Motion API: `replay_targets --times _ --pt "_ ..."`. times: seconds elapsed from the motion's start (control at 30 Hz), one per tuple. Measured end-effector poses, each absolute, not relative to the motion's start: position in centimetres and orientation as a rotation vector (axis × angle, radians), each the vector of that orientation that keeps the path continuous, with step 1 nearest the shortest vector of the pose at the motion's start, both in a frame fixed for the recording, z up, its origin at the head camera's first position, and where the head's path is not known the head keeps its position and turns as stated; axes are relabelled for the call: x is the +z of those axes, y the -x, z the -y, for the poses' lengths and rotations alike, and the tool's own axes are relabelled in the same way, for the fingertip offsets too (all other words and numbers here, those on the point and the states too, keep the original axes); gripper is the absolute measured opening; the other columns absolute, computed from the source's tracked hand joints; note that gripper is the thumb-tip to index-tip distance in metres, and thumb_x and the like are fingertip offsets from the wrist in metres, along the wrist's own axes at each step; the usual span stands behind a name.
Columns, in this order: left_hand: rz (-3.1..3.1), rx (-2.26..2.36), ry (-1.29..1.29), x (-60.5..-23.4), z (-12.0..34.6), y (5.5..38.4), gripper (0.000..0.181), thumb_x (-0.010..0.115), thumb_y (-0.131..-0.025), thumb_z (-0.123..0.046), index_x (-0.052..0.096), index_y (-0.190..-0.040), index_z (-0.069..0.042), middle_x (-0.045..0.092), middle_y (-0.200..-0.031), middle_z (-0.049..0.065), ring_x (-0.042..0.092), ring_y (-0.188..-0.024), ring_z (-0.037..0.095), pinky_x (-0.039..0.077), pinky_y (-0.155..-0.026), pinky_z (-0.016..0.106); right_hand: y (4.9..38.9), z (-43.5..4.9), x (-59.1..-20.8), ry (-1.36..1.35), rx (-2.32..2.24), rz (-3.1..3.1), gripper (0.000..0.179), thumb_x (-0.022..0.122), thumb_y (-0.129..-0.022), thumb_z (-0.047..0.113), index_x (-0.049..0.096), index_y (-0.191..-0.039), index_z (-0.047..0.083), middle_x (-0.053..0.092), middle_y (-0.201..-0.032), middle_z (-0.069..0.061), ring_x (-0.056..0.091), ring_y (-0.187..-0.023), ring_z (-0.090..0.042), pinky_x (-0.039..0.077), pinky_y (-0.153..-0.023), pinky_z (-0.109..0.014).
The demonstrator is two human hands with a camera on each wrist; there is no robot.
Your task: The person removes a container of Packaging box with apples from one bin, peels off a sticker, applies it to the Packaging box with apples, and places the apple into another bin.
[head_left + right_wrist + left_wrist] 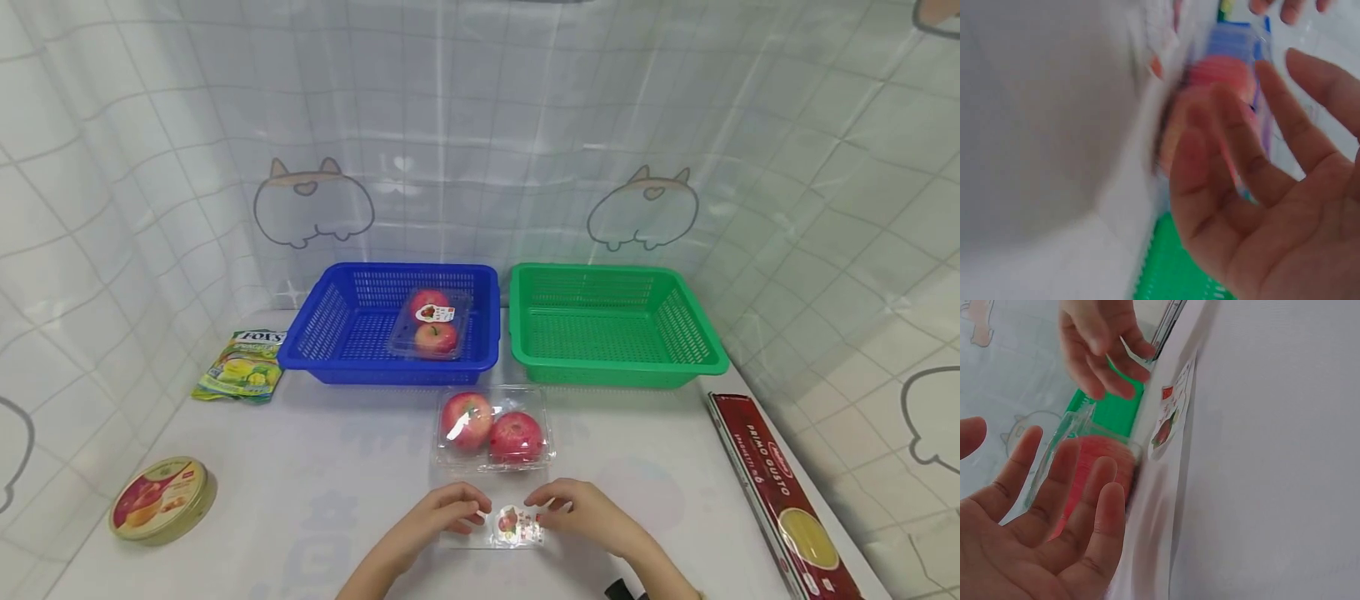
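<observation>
A clear strip with a printed apple label (516,527) lies on the white table in front of me. My left hand (438,515) hovers at the strip's left end, its fingers loosely bent and holding nothing. Over the label's right edge is my right hand (585,512); the left wrist view shows its fingers (1113,369) apart from the label. Just beyond both hands stands a clear plastic box (493,463) with two red apples (467,421) inside and no label visible on its lid. The right wrist view is blurred, with the right palm (1297,231) turned towards the camera.
A blue basket (390,367) at the back holds another box of apples (435,337), labelled. Beside it stands a green basket (615,375). A snack bag (243,367) and a round tin (161,500) lie left; a red spaghetti box (780,492) lies right.
</observation>
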State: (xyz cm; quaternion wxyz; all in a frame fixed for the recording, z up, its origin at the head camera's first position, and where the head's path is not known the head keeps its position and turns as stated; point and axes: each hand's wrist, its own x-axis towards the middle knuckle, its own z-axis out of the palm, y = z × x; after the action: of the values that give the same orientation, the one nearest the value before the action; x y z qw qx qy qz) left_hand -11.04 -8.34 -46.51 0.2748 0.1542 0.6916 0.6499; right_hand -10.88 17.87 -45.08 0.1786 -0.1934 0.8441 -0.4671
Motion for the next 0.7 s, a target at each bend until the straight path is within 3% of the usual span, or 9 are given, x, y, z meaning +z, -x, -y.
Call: replay_targets --times 0.13,0.4,0.57,0.7 --pt "-1.831 1.755 -0.389 -46.7 8.2 11.2 0.036 0.050 -0.093 -0.026 0.059 -0.107 0.006 0.061 -0.104 0.008 0.058 -0.096 0.023 0.049 -0.084 0.037 10.9 -17.2 -46.2 0.589 -1.163 -2.523 0.026 0.069 -0.078 0.012 0.068 -0.104 0.009 0.065 -0.097 -0.002 0.058 -0.086 -0.020 0.047 -0.072 -0.030" --pt "-1.786 1.772 -0.350 -46.7 8.1 11.4 0.039 0.048 -0.094 -0.025 0.056 -0.109 0.010 0.061 -0.104 0.007 0.058 -0.097 0.026 0.049 -0.084 0.039 10.9 -15.9 -47.9 0.597 -0.730 -2.817 0.041 0.081 -0.056 0.012 0.066 -0.094 0.016 0.054 -0.080 0.008 0.051 -0.073 -0.012 0.042 -0.060 -0.027" --pt "-1.789 1.780 -0.346 -46.6 8.0 11.4 0.038 0.047 -0.094 -0.023 0.055 -0.109 0.011 0.061 -0.103 0.007 0.058 -0.098 0.028 0.048 -0.084 0.041 11.1 -15.7 -47.8 0.574 -0.770 -2.730 0.036 0.079 -0.056 0.006 0.062 -0.086 0.016 0.047 -0.068 0.009 0.041 -0.063 -0.008 0.034 -0.055 -0.024" --pt "-1.799 1.785 -0.362 -46.6 7.8 11.5 0.038 0.047 -0.094 -0.023 0.056 -0.109 0.010 0.061 -0.104 0.008 0.058 -0.099 0.027 0.048 -0.085 0.041 11.3 -15.7 -47.6 0.572 -0.819 -2.660 0.032 0.075 -0.055 0.001 0.059 -0.079 0.017 0.045 -0.069 0.010 0.038 -0.064 -0.007 0.034 -0.057 -0.023"
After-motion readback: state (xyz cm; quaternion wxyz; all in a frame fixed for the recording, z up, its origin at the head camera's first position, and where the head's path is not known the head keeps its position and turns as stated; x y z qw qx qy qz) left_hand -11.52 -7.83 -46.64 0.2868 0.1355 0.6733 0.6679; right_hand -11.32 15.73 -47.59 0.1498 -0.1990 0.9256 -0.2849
